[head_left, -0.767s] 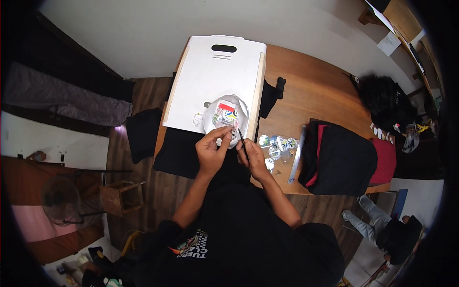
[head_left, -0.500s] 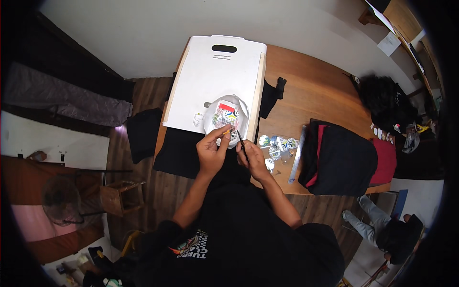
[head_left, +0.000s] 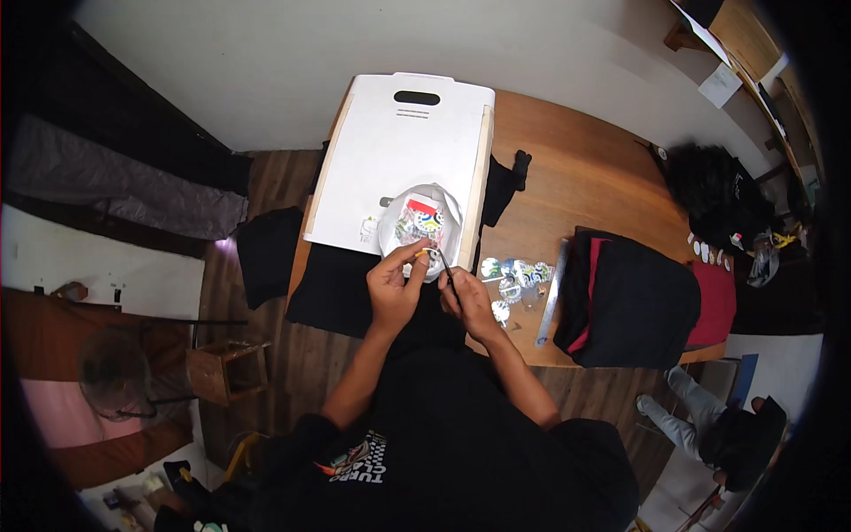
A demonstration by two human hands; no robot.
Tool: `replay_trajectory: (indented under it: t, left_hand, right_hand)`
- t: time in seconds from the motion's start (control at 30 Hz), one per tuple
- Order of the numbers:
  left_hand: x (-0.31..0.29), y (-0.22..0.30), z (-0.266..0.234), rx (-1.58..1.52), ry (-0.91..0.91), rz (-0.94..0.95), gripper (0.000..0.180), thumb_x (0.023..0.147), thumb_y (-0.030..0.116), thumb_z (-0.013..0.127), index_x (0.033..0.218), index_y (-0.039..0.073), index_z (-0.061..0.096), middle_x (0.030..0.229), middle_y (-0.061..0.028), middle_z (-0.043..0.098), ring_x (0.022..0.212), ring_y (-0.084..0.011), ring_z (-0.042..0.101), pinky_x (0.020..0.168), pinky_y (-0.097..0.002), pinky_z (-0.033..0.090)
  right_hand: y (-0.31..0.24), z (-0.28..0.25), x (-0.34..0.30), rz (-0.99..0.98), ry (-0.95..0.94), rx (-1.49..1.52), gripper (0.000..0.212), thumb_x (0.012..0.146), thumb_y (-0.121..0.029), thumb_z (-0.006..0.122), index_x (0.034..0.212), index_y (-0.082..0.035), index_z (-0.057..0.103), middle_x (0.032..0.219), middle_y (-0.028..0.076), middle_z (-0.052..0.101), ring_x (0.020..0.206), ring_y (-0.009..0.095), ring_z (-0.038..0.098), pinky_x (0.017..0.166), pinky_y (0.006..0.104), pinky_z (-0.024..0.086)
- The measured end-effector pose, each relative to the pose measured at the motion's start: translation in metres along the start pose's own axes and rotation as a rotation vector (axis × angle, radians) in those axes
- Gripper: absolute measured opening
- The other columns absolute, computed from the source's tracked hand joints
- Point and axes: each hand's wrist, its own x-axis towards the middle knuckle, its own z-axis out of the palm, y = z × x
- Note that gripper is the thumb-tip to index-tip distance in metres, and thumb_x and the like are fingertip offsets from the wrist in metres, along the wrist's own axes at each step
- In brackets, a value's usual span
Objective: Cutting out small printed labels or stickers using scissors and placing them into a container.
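Observation:
Over a white bowl (head_left: 453, 197) both hands are at work, close together. My left hand (head_left: 394, 288) pinches a small piece, with a yellow bit (head_left: 421, 254) and a pale curved edge showing at the fingertips. A slim black tool (head_left: 447, 264) is gripped in my right hand (head_left: 472, 306), its tip close to that piece; whether it is scissors or tweezers I cannot tell. Inside the bowl lie printed pieces (head_left: 425, 217) in red, white, blue and yellow. The bowl overlaps the near end of a large white board (head_left: 399, 155) with an oval handle slot.
On the wooden table (head_left: 576, 168), right of the bowl, lie loose round printed cutouts (head_left: 511, 282) and a metal ruler (head_left: 551, 297). Folded black and red cloth (head_left: 629, 297) sits beyond. Black fabric (head_left: 328, 288) hangs under the board. Another person (head_left: 736, 434) is at the lower right.
A pale curved edge now shows at my left fingertips, beside the black tool's tip. Both hands stay over the bowl. The whole view has shifted slightly.

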Motion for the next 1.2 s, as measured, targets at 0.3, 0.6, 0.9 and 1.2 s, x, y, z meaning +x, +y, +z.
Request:
replay_trajectory:
  t: [0.3,0.6,0.9,1.2]
  left_hand:
    - [0.003,0.0,0.0,0.071,-0.024,0.139,0.027,0.091,-0.009,0.063,0.118,-0.01,0.065,0.113,-0.017,0.067,0.104,-0.0163,0.063,0.091,-0.0261,0.049]
    - [0.005,0.007,0.001,0.098,-0.031,0.127,0.027,0.092,-0.008,0.063,0.118,-0.01,0.066,0.115,-0.0175,0.067,0.105,-0.0168,0.063,0.091,-0.0262,0.05]
    - [0.004,0.005,0.001,0.059,-0.01,0.105,0.027,0.09,-0.009,0.065,0.116,-0.007,0.068,0.113,-0.0157,0.068,0.1,-0.0147,0.063,0.087,-0.0248,0.05]
    - [0.001,0.0,0.0,0.011,0.011,0.05,0.025,0.091,-0.008,0.065,0.115,-0.009,0.068,0.108,-0.0144,0.071,0.097,-0.014,0.064,0.087,-0.0251,0.05]
  right_hand:
    - [0.001,-0.001,-0.001,0.011,0.005,-0.01,0.044,0.108,-0.044,0.035,0.101,-0.005,0.055,0.056,-0.005,0.033,0.049,0.005,0.028,0.051,0.0224,0.028]
    - [-0.004,0.001,0.002,-0.008,0.005,-0.008,0.042,0.109,-0.042,0.035,0.1,-0.005,0.055,0.057,-0.005,0.033,0.049,0.005,0.028,0.051,0.0225,0.028]
    - [-0.005,0.003,0.001,-0.01,0.008,0.007,0.042,0.108,-0.042,0.035,0.101,-0.006,0.054,0.057,-0.006,0.032,0.049,0.005,0.027,0.05,0.023,0.028]
    - [-0.003,0.003,-0.001,0.008,0.037,0.051,0.04,0.108,-0.043,0.035,0.101,-0.007,0.051,0.056,-0.003,0.036,0.048,0.007,0.03,0.051,0.023,0.031]
